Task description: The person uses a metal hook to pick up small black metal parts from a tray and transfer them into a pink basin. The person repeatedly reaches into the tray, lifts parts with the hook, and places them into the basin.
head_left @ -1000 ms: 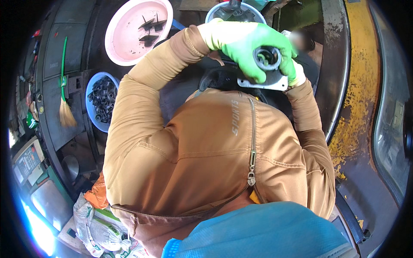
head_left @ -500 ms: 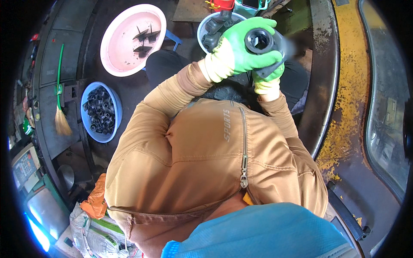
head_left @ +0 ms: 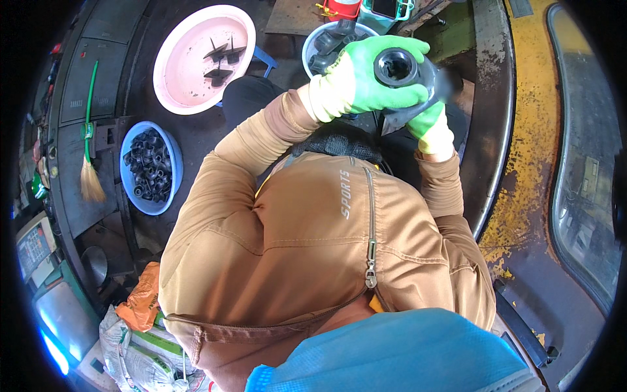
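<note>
My left hand [head_left: 366,75], in a green and pale yellow work glove, is wrapped round a black moulded pipe fitting [head_left: 428,75]. The fitting's thick round opening faces up. My right hand [head_left: 430,127], gloved alike, is just below and right of the fitting, with its fingers mostly hidden behind it. A dark blurred shape shows at the fitting's right side; I cannot make out what it is. Beyond my left hand, a pale blue basin [head_left: 307,49] holds larger black fittings [head_left: 330,40].
A pink basin [head_left: 171,78] with a few black pieces [head_left: 218,76] stands far left on a blue stool [head_left: 264,60]. Nearer, a blue tub [head_left: 175,157] is full of small black fittings [head_left: 149,166]. A yellow, rusted machine panel [head_left: 532,130] bounds the right. A broom [head_left: 90,179] leans at left.
My right hand has moved slightly right and nearer to me. My left hand and the fitting have shifted a little to the right and nearer; the left hand keeps its grip.
</note>
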Motion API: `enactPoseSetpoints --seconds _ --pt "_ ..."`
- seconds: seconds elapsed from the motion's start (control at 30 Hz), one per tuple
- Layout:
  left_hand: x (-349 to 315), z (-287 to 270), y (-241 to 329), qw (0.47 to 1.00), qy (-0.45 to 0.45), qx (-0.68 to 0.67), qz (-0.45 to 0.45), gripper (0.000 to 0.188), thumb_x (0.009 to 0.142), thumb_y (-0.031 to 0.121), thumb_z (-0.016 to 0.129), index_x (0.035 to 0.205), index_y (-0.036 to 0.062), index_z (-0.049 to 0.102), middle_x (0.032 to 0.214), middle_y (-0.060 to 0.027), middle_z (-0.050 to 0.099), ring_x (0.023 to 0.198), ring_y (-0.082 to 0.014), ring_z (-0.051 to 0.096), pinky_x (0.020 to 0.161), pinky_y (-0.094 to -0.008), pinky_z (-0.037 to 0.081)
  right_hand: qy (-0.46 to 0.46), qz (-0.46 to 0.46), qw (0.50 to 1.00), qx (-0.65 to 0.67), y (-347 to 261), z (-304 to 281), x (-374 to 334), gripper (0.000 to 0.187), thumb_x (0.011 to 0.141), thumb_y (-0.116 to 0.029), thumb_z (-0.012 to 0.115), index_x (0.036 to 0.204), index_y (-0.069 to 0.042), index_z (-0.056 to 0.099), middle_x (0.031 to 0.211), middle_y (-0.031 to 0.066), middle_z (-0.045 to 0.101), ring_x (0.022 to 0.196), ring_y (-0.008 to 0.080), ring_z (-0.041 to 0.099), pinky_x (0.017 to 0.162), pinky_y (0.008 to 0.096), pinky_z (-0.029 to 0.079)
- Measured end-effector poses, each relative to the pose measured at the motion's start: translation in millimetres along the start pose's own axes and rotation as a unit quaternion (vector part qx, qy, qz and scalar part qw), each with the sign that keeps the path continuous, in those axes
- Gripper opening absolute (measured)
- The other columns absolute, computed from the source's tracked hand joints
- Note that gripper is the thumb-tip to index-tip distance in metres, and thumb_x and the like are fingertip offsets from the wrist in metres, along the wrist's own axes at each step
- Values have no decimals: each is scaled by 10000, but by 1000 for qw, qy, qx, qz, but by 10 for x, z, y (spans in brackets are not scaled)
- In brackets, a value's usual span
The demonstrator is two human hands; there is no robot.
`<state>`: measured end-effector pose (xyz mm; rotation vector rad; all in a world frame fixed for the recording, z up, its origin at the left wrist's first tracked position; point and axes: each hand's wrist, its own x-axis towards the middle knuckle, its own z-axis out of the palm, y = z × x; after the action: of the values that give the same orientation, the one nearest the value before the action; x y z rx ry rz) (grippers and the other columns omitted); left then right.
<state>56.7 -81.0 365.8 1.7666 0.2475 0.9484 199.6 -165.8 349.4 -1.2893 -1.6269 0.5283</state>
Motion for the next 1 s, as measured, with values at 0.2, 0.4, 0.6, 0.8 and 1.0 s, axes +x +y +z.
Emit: enactPoseSetpoints --seconds 0.2,0.4,0.6,0.8,1.0 --pt "45 -81 14 997 -83 -3 1 413 697 160 787 1046 28 610 1183 -130 616 1061 -215 599 908 -355 485 -69 71 993 71 113 -114 -71 424 827 -181 684 1189 -12 540 1116 79 617 991 179 591 860 310 482" --pt "81 -190 -69 965 -241 -93 -56 388 719 179 759 1050 31 622 1204 -129 608 1085 -215 581 955 -361 448 -215 -15 976 -18 326 -157 -187 513 844 -184 651 1314 -87 468 1302 64 522 1201 177 492 1000 301 406" --pt "97 -147 -128 971 -216 -96 -23 407 716 172 767 1064 25 614 1221 -121 600 1085 -201 581 945 -342 451 -137 86 979 123 356 3 -220 547 854 -243 644 1336 -83 443 1311 51 505 1211 180 473 1022 315 378" --pt "1 133 -47 998 23 -55 -31 436 727 136 778 1105 9 601 1216 -122 598 1080 -189 584 927 -325 466 165 11 985 50 226 325 -138 316 873 -152 589 1155 -19 536 1088 89 622 988 200 610 835 324 493" --pt "-37 206 14 997 68 -11 -22 474 715 149 793 1122 10 595 1207 -138 601 1047 -218 607 892 -330 494 96 -11 995 22 175 228 -49 341 851 -165 618 1158 -35 543 1077 73 620 971 196 605 840 323 486"
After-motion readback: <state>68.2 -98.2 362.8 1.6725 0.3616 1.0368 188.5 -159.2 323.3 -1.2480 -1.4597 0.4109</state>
